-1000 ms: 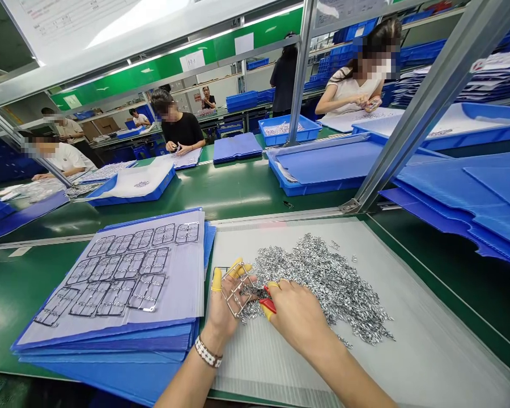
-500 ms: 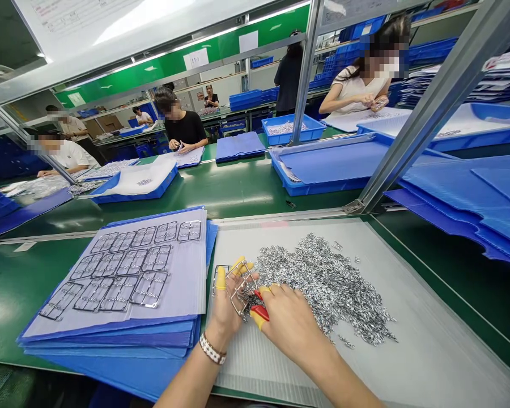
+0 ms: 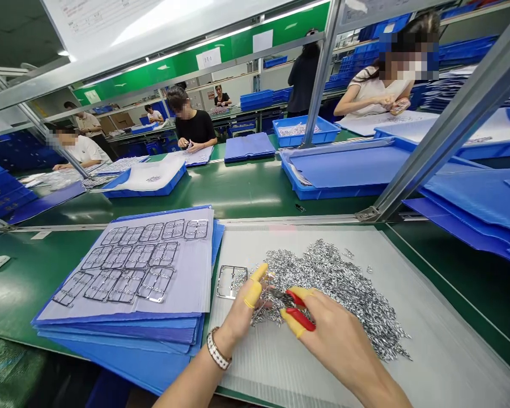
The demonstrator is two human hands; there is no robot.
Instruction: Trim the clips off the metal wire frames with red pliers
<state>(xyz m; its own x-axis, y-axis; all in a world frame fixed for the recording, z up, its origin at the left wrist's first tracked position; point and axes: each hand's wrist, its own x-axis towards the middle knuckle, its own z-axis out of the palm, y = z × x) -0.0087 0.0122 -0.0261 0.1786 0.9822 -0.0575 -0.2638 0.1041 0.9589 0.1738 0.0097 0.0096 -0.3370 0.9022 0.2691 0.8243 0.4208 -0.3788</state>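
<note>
My right hand point(image 3: 334, 326), with yellow finger covers, is closed round red-handled pliers point(image 3: 301, 319). Their dark jaws point left, toward my left fingertips. My left hand point(image 3: 243, 309), also in yellow finger covers, is closed in front of the jaws. What it grips is blurred and mostly hidden by its own fingers. Just left of those fingers, a thin square metal frame point(image 3: 232, 282) with crossbars lies flat on the whitish sheet point(image 3: 255, 371). Behind and right of both hands spreads a heap of small silvery metal pieces point(image 3: 335, 283).
On the left, several metal frames with script-like lettering point(image 3: 127, 285) lie in rows on a paper-topped stack of blue sheets point(image 3: 123, 331). Metal posts point(image 3: 446, 119) and blue trays point(image 3: 297, 190) stand beyond. Co-workers sit across the green bench point(image 3: 221, 190).
A metal frame seen clearly in my left hand earlier no longer shows plainly. Both hands sit further right, with the left hand turned. The whole view has shifted slightly.
</note>
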